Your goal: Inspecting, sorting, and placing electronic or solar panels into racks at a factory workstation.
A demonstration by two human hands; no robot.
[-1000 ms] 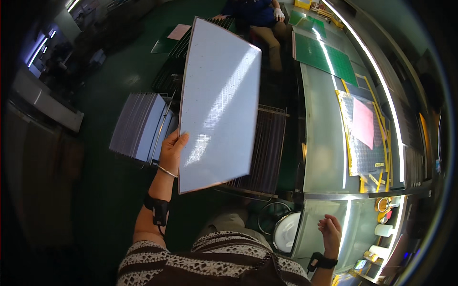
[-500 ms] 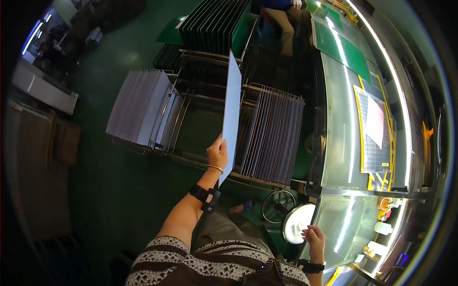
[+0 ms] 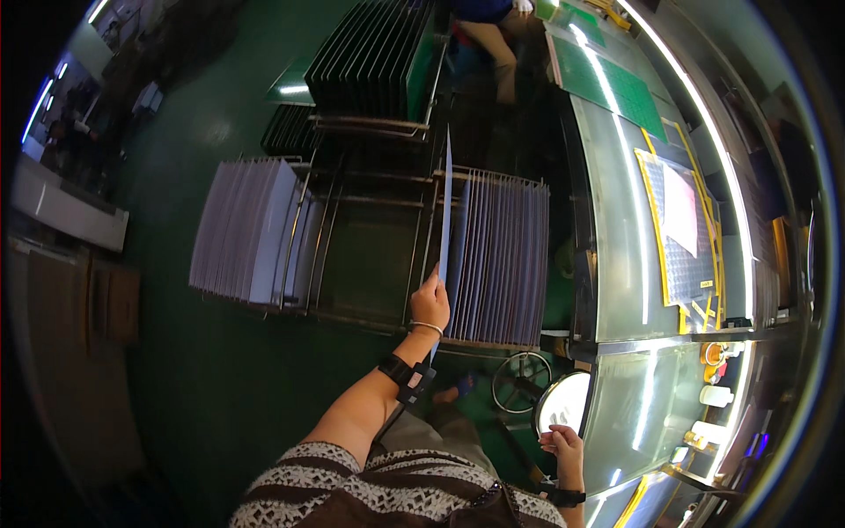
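At the left end of a dense row of upright grey-violet sheets (image 3: 506,264), my left hand (image 3: 429,306) has its fingers clamped on a thin, pale-blue flat panel (image 3: 447,202). Tilting could scrape it against the nearest sheet; one-handed, it might twist. I cannot tell whether the right hand (image 3: 564,442) has fingers touching.

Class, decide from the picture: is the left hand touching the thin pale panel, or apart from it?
Touching: the head view shows the left hand gripping the thin pale panel along its lower part, without a gap.
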